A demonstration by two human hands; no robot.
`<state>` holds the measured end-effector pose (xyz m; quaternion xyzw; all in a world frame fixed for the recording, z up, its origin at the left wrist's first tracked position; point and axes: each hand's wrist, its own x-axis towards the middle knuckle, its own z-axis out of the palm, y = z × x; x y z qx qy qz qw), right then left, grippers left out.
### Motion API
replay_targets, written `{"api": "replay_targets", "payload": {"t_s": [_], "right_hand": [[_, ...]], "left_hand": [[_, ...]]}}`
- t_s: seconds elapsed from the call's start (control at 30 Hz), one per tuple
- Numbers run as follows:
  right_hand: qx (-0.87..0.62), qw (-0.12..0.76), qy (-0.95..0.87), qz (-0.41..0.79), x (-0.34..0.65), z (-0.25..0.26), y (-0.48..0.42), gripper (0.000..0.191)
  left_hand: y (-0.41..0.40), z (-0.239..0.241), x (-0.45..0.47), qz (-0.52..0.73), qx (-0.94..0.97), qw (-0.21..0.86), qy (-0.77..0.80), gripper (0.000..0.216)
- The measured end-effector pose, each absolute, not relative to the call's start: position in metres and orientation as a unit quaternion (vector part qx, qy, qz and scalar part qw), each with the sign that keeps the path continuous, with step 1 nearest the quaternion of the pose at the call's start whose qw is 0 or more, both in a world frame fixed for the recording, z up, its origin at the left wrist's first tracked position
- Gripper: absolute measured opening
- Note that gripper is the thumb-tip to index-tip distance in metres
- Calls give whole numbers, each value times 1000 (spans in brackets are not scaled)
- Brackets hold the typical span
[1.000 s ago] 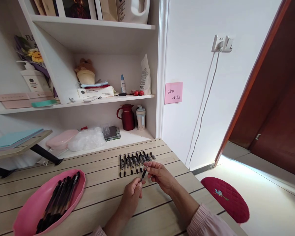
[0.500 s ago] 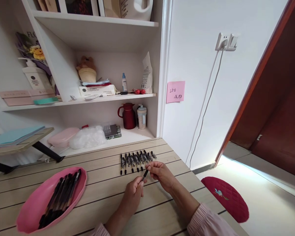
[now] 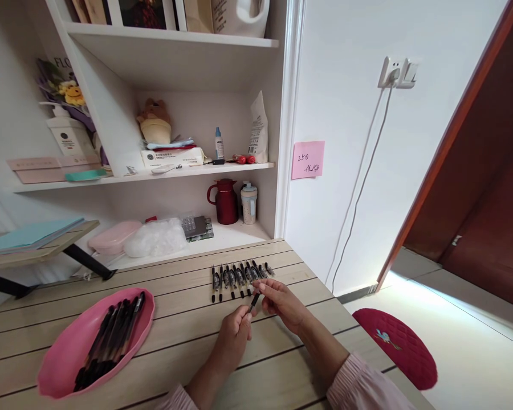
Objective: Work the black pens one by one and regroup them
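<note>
A slim black pen or pen barrel is held tilted above the table between both hands. My left hand is closed around its lower end. At the upper end, the thumb and fingers of my right hand pinch it; the very tip is hidden. Just beyond my hands lies a row of several pens and dark pen parts, set side by side. To the left, a pink scalloped tray holds a bundle of several black pens.
The slatted wooden table meets a white shelf unit at the back, with a red jug, a light cup and a plastic bag. A small raised stand is at left. A red stool seat stands at right.
The camera view has turned slightly left. Both hands keep hold of the pen in nearly the same place, with slightly more of it showing between them.
</note>
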<state>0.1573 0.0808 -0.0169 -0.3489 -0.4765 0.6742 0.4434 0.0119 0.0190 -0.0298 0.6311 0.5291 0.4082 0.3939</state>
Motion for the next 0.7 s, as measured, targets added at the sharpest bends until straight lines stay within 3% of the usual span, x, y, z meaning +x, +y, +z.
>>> {"api": "replay_targets", "payload": {"t_s": [0.7], "right_hand": [[-361,458,-498,642,159,-19,84,31]], "left_hand": [[20,-32,11,410,634,394,524,36]]}}
